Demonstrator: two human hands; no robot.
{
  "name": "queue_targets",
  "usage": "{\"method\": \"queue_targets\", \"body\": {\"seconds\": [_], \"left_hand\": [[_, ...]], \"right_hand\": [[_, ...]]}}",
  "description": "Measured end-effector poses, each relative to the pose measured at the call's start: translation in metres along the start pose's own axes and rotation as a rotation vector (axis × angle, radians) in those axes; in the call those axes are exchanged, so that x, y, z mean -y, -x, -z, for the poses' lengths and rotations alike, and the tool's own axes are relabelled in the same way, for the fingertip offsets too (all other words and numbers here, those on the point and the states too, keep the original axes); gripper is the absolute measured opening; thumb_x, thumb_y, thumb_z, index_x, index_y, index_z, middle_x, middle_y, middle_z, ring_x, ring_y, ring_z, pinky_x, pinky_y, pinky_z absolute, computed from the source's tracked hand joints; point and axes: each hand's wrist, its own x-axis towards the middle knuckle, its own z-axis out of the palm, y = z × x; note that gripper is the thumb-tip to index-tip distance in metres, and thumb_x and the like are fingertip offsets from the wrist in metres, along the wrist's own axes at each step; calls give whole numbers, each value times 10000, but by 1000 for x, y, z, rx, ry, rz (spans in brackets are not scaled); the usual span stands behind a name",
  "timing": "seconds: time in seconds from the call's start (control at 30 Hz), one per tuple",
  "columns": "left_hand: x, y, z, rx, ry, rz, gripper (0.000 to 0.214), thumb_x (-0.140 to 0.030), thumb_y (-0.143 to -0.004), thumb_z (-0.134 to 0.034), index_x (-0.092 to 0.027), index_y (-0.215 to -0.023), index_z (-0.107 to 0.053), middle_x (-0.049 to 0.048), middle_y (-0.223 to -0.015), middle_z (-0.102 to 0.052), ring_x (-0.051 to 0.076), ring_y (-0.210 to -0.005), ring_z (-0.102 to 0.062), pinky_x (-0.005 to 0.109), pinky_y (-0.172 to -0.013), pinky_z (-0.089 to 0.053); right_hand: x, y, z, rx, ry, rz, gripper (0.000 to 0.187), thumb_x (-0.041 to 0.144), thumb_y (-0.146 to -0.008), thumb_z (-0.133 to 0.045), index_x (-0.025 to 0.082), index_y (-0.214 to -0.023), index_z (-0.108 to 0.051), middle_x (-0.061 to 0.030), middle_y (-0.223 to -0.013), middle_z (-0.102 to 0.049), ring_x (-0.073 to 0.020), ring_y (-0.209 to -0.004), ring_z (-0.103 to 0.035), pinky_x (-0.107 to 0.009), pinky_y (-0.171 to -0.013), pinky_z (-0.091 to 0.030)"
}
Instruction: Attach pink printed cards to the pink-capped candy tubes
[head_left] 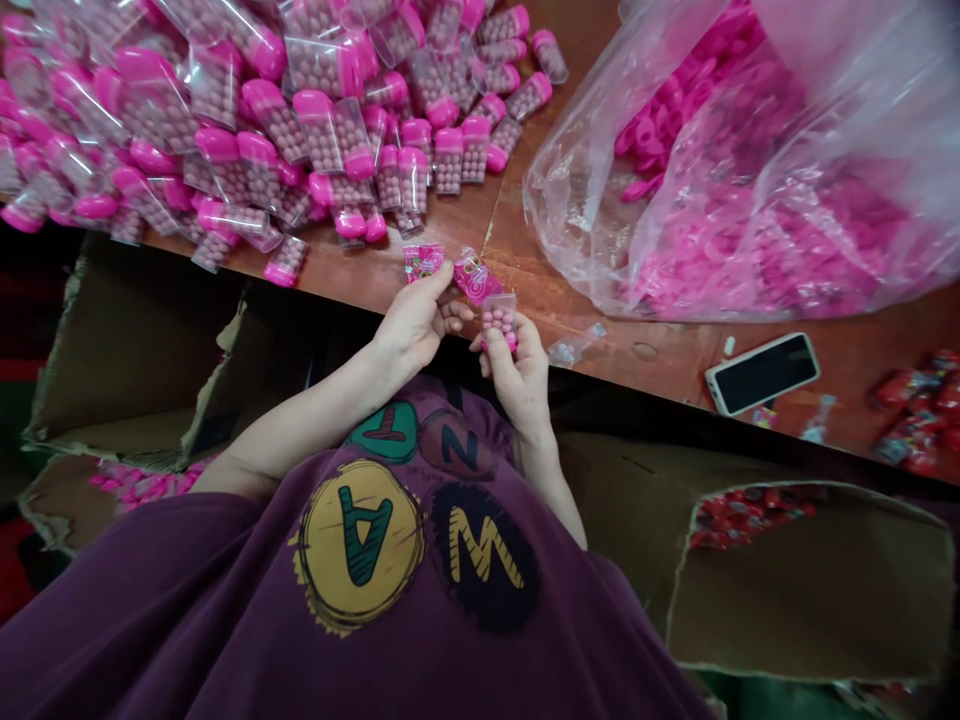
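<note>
My left hand point(415, 322) pinches a small pink printed sticker point(474, 277) between thumb and fingers, close to the table's near edge. My right hand point(517, 372) grips a small clear candy container point(499, 318) filled with pink beads, its pink cap down in the palm. The sticker sits just above the container's open-looking top end. Another pink sticker piece point(422, 260) lies on the table beside my left fingers.
A big heap of pink-capped candy containers point(300, 110) covers the brown table point(525, 260) at the far left. A clear plastic bag of pink caps point(750, 160) lies at right. A phone point(761, 373) and red packets point(919, 410) sit near the right edge. Cardboard boxes point(810, 590) stand below.
</note>
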Motion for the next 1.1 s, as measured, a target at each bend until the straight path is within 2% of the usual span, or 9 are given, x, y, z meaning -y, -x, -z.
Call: {"method": "queue_targets", "body": {"seconds": [0.17,0.37,0.47,0.57,0.67,0.73,0.9,1.03,1.1], "left_hand": [[6,-4,6,48,-35,-64,384,-521,-999,-733,-173,-857,-656,-15,-670,-678,63,-510,-615,186,-482,-403],[11,-9,11,102,-96,-128,441,-569,-964,-759,-177,-797,-646,-20,-613,-647,64,-480,-564,195,-453,-367],[11,-8,12,158,-127,-132,473,-580,-954,-765,-171,-749,-643,-20,-583,-622,59,-467,-534,198,-447,-342],[11,-4,13,237,-173,-108,479,-570,-919,-809,-158,-728,-657,-6,-597,-641,55,-468,-535,200,-447,-335],[14,-2,16,289,-218,-58,414,-485,-862,-891,-141,-750,-690,-4,-607,-658,49,-448,-523,206,-436,-326],[16,-3,17,290,-224,-29,375,-430,-840,-921,-134,-762,-704,-14,-580,-636,50,-434,-514,208,-430,-324],[9,-3,17,238,-152,-62,338,-384,-860,-910,-138,-768,-697,-2,-596,-656,56,-461,-536,197,-445,-346],[5,0,16,240,-143,-54,333,-389,-860,-910,-143,-784,-698,-12,-587,-648,58,-462,-544,196,-443,-349],[6,1,16,241,-144,-42,350,-393,-859,-911,-143,-765,-685,-20,-567,-626,55,-457,-536,193,-439,-344]], "right_hand": [[-9,2,-4,22,-3,-24,380,532,-996,-727,286,-1257,-602,53,-834,-673,-49,-551,-505,-184,-478,-431],[-16,-4,-4,108,-147,-106,638,599,-924,-788,335,-1413,-474,18,-949,-661,-85,-623,-571,-197,-405,-344],[-20,-7,-3,133,-202,-122,695,611,-909,-796,366,-1455,-441,21,-963,-664,-93,-620,-566,-204,-388,-316],[-20,-8,-3,102,-155,-90,655,586,-922,-796,371,-1443,-462,32,-911,-656,-97,-612,-567,-214,-424,-382],[-17,-8,-3,100,-66,-33,608,543,-952,-780,362,-1447,-478,36,-868,-654,-113,-652,-612,-252,-549,-525],[-16,-9,-2,113,-38,-5,612,535,-962,-771,355,-1463,-467,40,-852,-661,-116,-652,-622,-279,-621,-578],[-19,-11,4,171,-78,34,694,564,-915,-814,371,-1466,-439,34,-946,-718,-91,-559,-581,-284,-570,-571],[-23,-12,4,151,-98,91,527,553,-947,-782,359,-1357,-514,23,-1023,-737,-86,-592,-614,-270,-561,-551],[-25,-13,2,118,-89,103,506,562,-950,-777,349,-1334,-527,26,-1002,-739,-87,-596,-616,-271,-566,-550]]}}
